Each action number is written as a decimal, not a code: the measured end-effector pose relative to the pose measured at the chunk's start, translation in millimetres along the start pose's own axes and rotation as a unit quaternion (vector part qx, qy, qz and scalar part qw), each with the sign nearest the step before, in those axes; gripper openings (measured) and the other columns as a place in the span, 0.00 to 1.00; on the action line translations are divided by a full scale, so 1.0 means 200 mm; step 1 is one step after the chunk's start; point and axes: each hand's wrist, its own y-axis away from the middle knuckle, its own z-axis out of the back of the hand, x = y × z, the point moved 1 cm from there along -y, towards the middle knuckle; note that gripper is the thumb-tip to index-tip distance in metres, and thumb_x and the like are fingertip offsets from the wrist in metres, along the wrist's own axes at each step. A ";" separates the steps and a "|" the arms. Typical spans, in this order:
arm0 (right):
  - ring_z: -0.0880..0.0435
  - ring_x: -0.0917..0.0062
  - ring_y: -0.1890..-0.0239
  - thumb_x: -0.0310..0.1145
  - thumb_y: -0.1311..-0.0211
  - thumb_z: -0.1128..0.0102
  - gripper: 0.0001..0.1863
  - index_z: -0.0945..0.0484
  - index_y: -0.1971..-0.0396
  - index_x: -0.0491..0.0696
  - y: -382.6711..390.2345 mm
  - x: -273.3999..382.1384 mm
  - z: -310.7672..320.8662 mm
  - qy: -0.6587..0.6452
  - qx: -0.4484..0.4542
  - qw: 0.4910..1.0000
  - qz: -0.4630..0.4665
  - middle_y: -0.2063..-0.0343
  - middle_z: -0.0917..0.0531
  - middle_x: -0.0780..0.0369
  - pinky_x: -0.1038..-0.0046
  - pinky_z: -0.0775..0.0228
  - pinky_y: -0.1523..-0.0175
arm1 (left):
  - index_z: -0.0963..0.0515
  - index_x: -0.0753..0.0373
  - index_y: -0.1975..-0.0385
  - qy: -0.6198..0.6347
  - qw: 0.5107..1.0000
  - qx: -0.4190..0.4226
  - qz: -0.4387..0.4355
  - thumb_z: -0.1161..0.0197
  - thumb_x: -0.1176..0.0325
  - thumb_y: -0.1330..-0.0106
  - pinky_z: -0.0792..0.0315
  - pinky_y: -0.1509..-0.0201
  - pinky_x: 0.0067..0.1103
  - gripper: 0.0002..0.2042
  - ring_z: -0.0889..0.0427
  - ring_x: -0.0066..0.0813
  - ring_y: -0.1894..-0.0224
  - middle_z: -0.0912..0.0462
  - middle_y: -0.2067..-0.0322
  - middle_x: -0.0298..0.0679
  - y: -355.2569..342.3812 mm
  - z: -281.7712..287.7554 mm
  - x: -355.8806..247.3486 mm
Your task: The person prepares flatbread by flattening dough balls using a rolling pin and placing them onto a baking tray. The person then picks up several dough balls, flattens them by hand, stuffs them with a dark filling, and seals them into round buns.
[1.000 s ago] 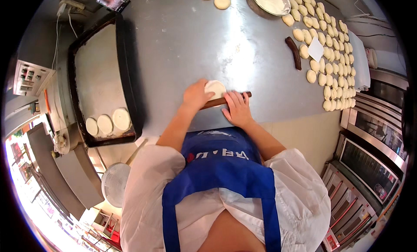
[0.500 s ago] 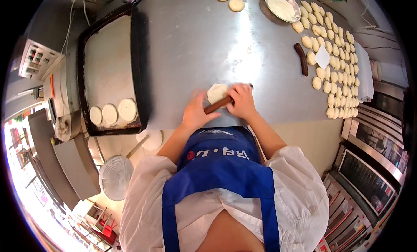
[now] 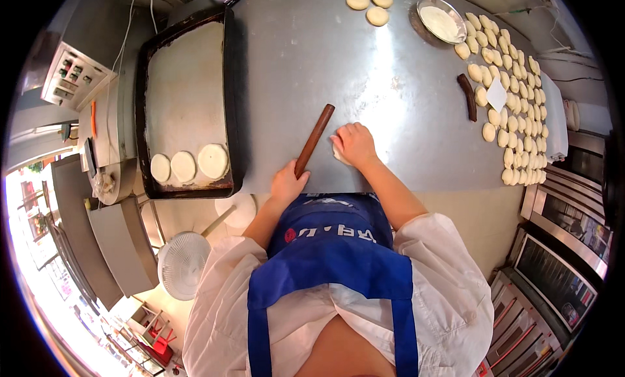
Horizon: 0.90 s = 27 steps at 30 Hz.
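Observation:
Near the steel table's (image 3: 293,65) front edge my left hand (image 3: 287,182) is closed round the lower end of a brown wooden rolling pin (image 3: 315,136), which points away from me at a slant. Just to its right, my right hand (image 3: 355,144) grips a white piece of dough (image 3: 340,154) on the tabletop, mostly hidden under the curled fingers. Left of both hands, a black-rimmed baking tray (image 3: 229,78) holds three flat dough rounds (image 3: 212,161) in a row along its near end.
Many dough pieces (image 3: 513,104) lie in rows at the right, with a white square scraper (image 3: 496,94) and a dark brown bar (image 3: 467,97) beside them. A metal bowl of flour (image 3: 441,22) and three dough rounds (image 3: 377,16) are at the back. A fan (image 3: 183,265) stands below left.
My left hand has swung the rolling pin off the dough and up at a slant. My right hand has left the pin and now grasps the dough. The surroundings appear shifted rightward in view.

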 end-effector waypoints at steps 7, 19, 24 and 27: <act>0.24 0.62 0.53 0.45 0.40 0.36 0.19 0.23 0.55 0.49 0.02 0.00 0.04 0.016 0.062 0.989 -0.133 0.57 0.21 0.56 0.59 0.34 0.47 | 0.24 0.61 0.50 -0.035 0.999 0.014 -0.031 0.33 0.56 0.39 0.23 0.53 0.40 0.22 0.15 0.53 0.58 0.15 0.63 0.52 -0.07 0.08 0.00; 0.34 0.58 0.41 0.45 0.45 0.33 0.18 0.21 0.58 0.50 0.37 0.01 0.21 0.068 -0.075 0.970 -0.221 0.47 0.29 0.56 0.45 0.55 0.32 | 0.30 0.58 0.39 -0.228 0.924 0.009 -0.308 0.38 0.54 0.33 0.34 0.35 0.41 0.26 0.26 0.44 0.37 0.24 0.40 0.45 -0.24 0.04 -0.42; 0.27 0.62 0.51 0.45 0.46 0.34 0.19 0.22 0.59 0.50 0.33 -0.11 0.21 0.103 -0.043 0.965 -0.237 0.59 0.23 0.58 0.54 0.43 0.42 | 0.35 0.64 0.33 -0.286 0.913 -0.111 -0.269 0.42 0.50 0.31 0.50 0.25 0.45 0.32 0.40 0.45 0.27 0.35 0.31 0.44 -0.42 -0.09 -0.48; 0.26 0.62 0.51 0.45 0.45 0.34 0.21 0.23 0.56 0.49 0.00 -0.26 0.27 0.105 -0.077 0.971 -0.201 0.55 0.23 0.57 0.58 0.39 0.47 | 0.35 0.64 0.33 -0.293 0.907 -0.164 -0.254 0.43 0.51 0.31 0.48 0.25 0.44 0.31 0.39 0.46 0.28 0.34 0.32 0.47 -0.66 -0.02 -0.60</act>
